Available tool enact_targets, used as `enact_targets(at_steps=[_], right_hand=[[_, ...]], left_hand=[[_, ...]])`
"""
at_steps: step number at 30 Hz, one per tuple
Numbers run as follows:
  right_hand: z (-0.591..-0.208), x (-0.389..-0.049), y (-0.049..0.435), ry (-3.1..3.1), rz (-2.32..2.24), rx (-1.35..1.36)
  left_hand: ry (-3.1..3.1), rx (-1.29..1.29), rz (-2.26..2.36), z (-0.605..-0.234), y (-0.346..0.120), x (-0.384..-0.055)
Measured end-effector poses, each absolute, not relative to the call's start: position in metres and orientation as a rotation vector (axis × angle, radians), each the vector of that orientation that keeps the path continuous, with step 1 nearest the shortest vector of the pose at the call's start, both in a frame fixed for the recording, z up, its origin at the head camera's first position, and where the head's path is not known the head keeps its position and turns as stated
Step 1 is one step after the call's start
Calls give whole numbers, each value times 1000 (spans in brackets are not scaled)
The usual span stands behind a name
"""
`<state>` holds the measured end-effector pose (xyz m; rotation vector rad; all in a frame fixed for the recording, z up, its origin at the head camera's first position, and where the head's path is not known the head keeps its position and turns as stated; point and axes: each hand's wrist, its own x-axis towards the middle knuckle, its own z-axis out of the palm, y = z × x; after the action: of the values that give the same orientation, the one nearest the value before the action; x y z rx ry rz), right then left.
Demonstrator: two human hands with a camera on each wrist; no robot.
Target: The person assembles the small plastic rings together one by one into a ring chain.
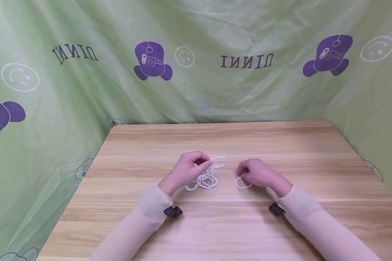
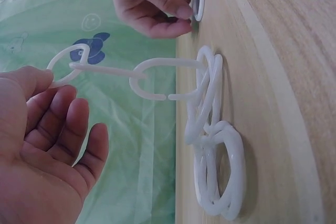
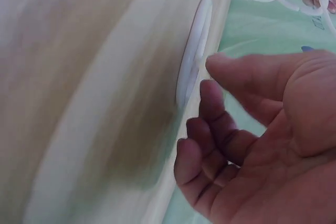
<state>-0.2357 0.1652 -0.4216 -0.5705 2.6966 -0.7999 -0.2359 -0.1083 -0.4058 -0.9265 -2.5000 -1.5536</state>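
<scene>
A chain of white plastic links (image 2: 237, 169) is partly piled on the table and partly raised. My left hand (image 1: 188, 169) pinches its end link (image 2: 67, 52) between thumb and forefinger, the other fingers loosely bent. From that link the chain runs down to the pile. To the right, a single white link (image 3: 191, 51) lies flat on the table, apart from the chain. My right hand (image 1: 258, 173) hovers just over this loose link, its fingers relaxed and bent. In the right wrist view, a gap shows between thumb and forefinger, with nothing held.
Both hands are over a wood-grain table (image 1: 235, 235). Behind it and at its sides hangs a green curtain (image 1: 199, 94) with purple figures and lettering. A small black device (image 1: 173, 211) sits at the left wrist, another (image 1: 276, 209) at the right.
</scene>
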Motion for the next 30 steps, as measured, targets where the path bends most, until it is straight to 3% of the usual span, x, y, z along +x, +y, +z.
enact_targets(at_steps=[20, 30], right_hand=[[-421, -230, 176, 2740, -626, -455], [-415, -225, 170, 2705, -943, -703]], left_hand=[[-2494, -960, -1524, -409, -105, -237], [-2500, -975, -1520, -409, -104, -237]])
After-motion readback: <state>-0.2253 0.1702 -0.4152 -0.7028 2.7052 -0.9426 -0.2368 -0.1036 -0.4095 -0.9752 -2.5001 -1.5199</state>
